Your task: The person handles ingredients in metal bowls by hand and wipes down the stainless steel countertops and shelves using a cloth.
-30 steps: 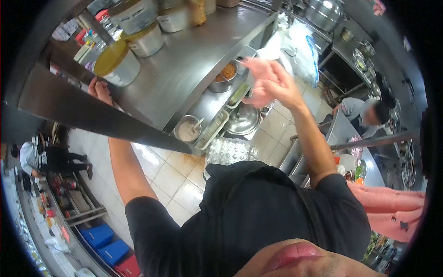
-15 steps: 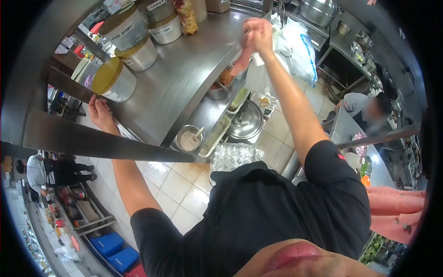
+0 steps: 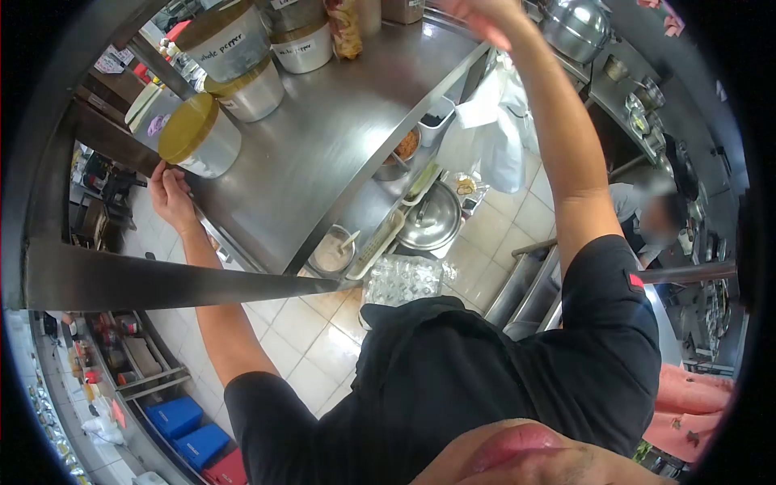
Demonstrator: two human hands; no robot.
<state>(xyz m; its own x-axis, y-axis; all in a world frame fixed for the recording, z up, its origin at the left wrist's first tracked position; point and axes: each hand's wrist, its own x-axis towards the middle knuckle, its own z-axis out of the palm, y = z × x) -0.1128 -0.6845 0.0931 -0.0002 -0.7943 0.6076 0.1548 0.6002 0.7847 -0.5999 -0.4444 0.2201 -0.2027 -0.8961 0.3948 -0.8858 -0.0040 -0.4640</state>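
My left hand (image 3: pixel 171 198) has its fingers curled at the left edge of the steel shelf (image 3: pixel 315 145), just below a tilted-looking tub with a gold lid (image 3: pixel 202 136). High in the view, my right hand (image 3: pixel 489 18) reaches over the shelf's far right end. It is blurred and cut off by the frame's top, so whatever it holds, if anything, is hidden. A white plastic bag (image 3: pixel 497 121) hangs below the right hand, off the shelf's right side.
Labelled pepper tubs (image 3: pixel 226 40) are stacked on the shelf. Below stand a metal pot of pale mix (image 3: pixel 331 250), a lidded pot (image 3: pixel 430 217) and a clear wrapped pack (image 3: pixel 402 279). A steel post (image 3: pixel 162 281) crosses before me. Another person (image 3: pixel 638 210) is at the right.
My right hand has moved up and away, partly out of view. A pinkish shape below it no longer shows there. My left hand stays at the shelf edge; the view has shifted slightly.
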